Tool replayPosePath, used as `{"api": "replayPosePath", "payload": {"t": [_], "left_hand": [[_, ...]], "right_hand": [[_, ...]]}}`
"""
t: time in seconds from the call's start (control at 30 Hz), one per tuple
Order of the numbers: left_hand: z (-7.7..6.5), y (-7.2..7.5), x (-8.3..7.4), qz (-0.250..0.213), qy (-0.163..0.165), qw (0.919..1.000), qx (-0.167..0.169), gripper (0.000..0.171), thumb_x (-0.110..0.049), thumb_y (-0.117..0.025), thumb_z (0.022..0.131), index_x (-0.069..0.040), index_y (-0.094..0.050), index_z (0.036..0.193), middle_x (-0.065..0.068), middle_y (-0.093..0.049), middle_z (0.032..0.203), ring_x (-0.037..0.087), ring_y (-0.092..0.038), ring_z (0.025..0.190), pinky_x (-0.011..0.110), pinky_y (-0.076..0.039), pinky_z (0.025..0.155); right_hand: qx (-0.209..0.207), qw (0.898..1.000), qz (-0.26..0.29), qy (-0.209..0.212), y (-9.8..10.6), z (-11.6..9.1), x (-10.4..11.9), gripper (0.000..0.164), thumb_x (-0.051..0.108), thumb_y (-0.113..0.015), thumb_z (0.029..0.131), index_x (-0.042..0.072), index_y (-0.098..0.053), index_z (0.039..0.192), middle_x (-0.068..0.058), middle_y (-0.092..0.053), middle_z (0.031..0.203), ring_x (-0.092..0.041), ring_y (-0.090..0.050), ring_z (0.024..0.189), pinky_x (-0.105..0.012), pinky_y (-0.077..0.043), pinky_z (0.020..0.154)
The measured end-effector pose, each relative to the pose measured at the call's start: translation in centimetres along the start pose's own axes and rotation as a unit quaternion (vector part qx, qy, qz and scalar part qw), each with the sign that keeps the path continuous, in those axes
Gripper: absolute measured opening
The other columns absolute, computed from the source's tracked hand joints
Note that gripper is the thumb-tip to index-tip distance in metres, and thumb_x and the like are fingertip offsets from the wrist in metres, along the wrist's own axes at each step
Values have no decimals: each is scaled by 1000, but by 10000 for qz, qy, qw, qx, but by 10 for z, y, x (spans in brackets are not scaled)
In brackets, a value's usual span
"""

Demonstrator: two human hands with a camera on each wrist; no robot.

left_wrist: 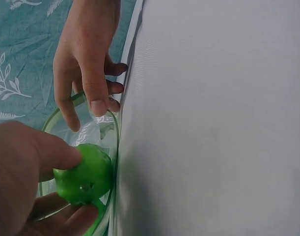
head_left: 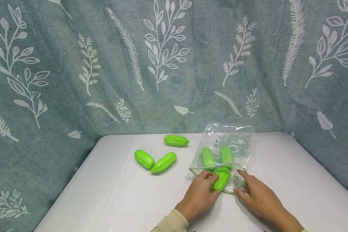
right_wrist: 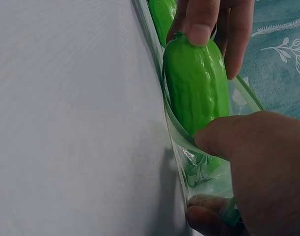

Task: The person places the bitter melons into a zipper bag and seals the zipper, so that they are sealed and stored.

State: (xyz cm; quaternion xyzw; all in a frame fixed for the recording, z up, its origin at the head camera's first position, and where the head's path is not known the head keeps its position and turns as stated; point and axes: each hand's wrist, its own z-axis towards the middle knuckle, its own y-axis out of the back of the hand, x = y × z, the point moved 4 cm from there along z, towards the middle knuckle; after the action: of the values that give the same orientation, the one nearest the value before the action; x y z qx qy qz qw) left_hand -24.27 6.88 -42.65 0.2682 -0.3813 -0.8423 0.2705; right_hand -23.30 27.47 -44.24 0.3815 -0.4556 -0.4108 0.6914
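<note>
My left hand (head_left: 199,193) holds a ridged green bitter gourd (head_left: 222,179) at the mouth of a clear zip bag (head_left: 243,154). In the right wrist view, the left thumb presses on the stem end of this gourd (right_wrist: 196,88). My right hand (head_left: 259,195) grips the right side of the bag's green-edged mouth, thumb at the near rim (right_wrist: 177,130). Two more bitter gourds (head_left: 207,158) (head_left: 227,157) lie side by side inside the bag. The left wrist view shows the held gourd (left_wrist: 86,174) end-on, between left thumb and fingers.
Three loose bitter gourds (head_left: 144,159) (head_left: 163,162) (head_left: 176,140) lie on the white table (head_left: 127,199), left of the bag. A grey-green curtain (head_left: 203,71) with white leaf prints stands behind the table and along both sides.
</note>
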Motion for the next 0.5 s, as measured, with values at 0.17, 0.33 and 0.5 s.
{"api": "replayPosePath", "payload": {"t": [0.17, 0.33, 0.5], "left_hand": [[-1, 1, 0, 254, -276, 9993, -47, 40, -19, -80, 83, -13, -71, 121, 7, -64, 118, 16, -64, 107, 25, -51, 91], [-2, 3, 0, 430, -471, 9979, 95, 37, -19, -80, 83, -14, -72, 120, 7, -64, 121, 17, -63, 109, 25, -51, 92], [-5, 6, -2, 644, -636, 9956, 240, 38, -23, -80, 84, -17, -72, 120, 5, -62, 123, 16, -62, 110, 24, -51, 93]], "right_hand": [[-1, 10000, -3, -19, 0, 0, 0, 68, 39, -74, 90, 7, -50, 145, 1, -63, 99, -11, -56, 82, -42, -50, 69], [31, 10000, -21, -27, 0, 0, 0, 68, 39, -74, 90, 7, -50, 145, 0, -63, 99, -12, -57, 83, -43, -51, 70], [102, 9999, -39, -54, -1, -1, 0, 69, 40, -73, 90, 7, -49, 146, 0, -63, 101, -12, -58, 84, -44, -52, 71]]}}
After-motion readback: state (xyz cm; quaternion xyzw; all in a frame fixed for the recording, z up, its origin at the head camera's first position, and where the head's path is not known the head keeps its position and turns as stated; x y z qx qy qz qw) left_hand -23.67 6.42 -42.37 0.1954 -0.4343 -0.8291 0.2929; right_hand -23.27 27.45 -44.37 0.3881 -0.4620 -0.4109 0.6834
